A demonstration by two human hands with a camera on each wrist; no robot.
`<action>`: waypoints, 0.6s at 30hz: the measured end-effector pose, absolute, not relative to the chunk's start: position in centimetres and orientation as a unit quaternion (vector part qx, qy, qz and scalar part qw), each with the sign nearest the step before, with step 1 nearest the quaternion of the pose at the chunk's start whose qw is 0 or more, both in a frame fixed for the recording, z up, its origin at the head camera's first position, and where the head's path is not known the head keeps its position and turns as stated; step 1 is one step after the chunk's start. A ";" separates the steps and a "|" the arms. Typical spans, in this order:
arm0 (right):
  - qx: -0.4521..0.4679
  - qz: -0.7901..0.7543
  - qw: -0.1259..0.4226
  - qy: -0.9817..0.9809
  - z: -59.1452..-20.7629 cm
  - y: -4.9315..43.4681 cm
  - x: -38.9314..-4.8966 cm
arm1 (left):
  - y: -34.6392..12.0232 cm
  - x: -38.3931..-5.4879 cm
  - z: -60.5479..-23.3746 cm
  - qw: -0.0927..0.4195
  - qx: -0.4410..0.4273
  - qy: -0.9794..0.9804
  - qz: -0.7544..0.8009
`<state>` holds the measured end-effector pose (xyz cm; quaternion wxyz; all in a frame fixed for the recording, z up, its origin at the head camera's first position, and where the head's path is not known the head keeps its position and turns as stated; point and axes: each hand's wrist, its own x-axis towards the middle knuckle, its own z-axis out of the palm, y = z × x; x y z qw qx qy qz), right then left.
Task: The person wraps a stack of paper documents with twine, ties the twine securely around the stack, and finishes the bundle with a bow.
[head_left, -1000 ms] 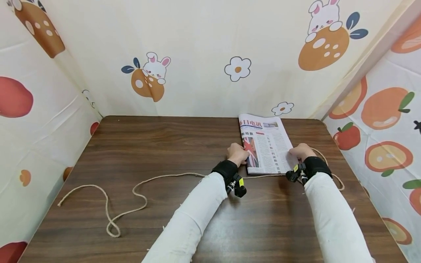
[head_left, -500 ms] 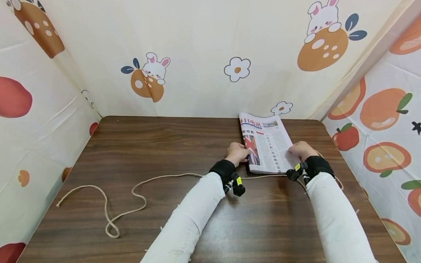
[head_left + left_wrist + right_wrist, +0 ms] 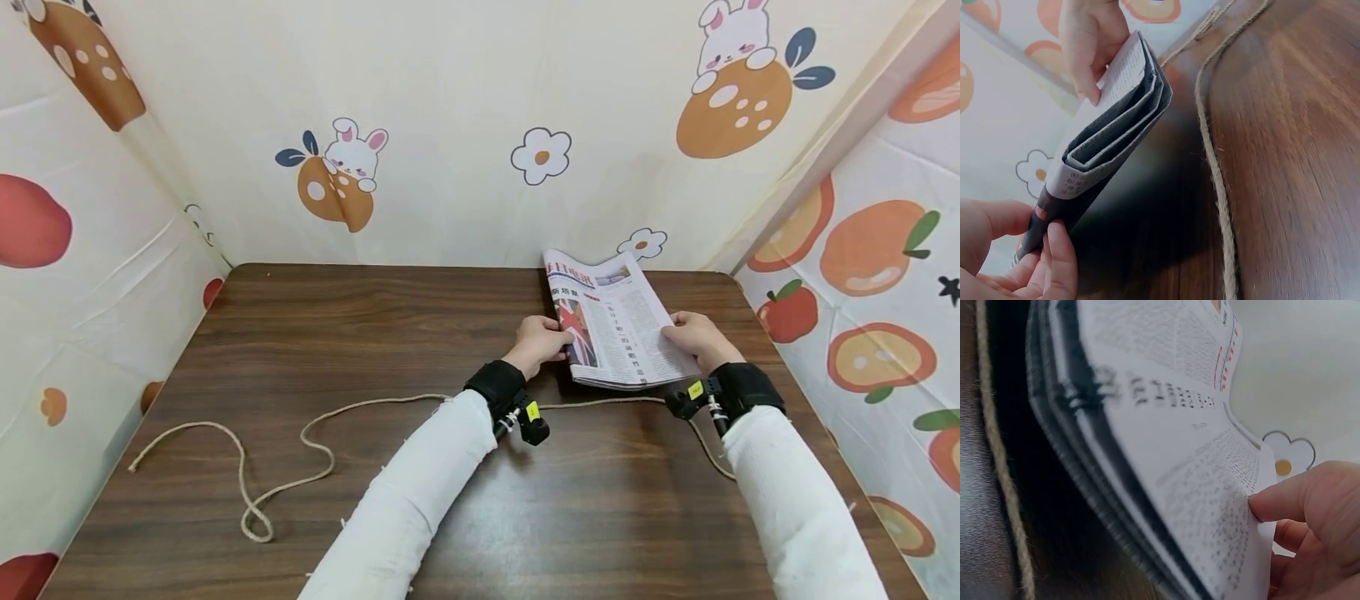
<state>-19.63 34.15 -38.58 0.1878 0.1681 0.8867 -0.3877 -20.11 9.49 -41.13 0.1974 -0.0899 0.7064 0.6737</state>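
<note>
Nearest are the person's two white sleeves, the left sleeve (image 3: 405,508) and the right sleeve (image 3: 802,500), reaching forward over the brown tabletop (image 3: 600,517). Each ends in a black wrist strap carrying a small camera. A pale rope (image 3: 1219,184) winds across the tabletop: a loose end and a crossed loop lie on the left, then it passes out of sight at the left forearm, runs along just in front of the newspaper and bends back toward the right sleeve. The forearms cover parts of it.

Beyond the rope, the left hand (image 3: 536,343) pinches the left edge of a folded newspaper (image 3: 618,321), thumb and fingers on either side. The right hand (image 3: 697,337) pinches the right edge. The newspaper is at the tabletop's far right, its near edge raised over a dark shadow; nested layers show in the fold. Its far end stands in front of a cream back wall (image 3: 450,208) printed with rabbits and flowers. A fruit-patterned side wall (image 3: 892,483) rises on the right.
</note>
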 end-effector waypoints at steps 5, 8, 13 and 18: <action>0.146 -0.405 0.183 0.884 -38.6 33.4 -18.8 | 7.5 -19.5 -40.6 0.210 -0.063 0.699 0.681; 0.117 -0.393 0.165 0.897 -38.7 32.6 -18.1 | 6.1 -19.1 -40.5 0.215 -0.059 0.698 0.681; 0.093 -0.400 0.135 0.902 -38.3 30.8 -16.6 | 3.9 -18.0 -40.2 0.221 -0.044 0.702 0.676; 0.075 -0.428 0.114 0.893 -38.0 29.1 -14.7 | 1.7 -16.6 -39.7 0.223 -0.027 0.713 0.665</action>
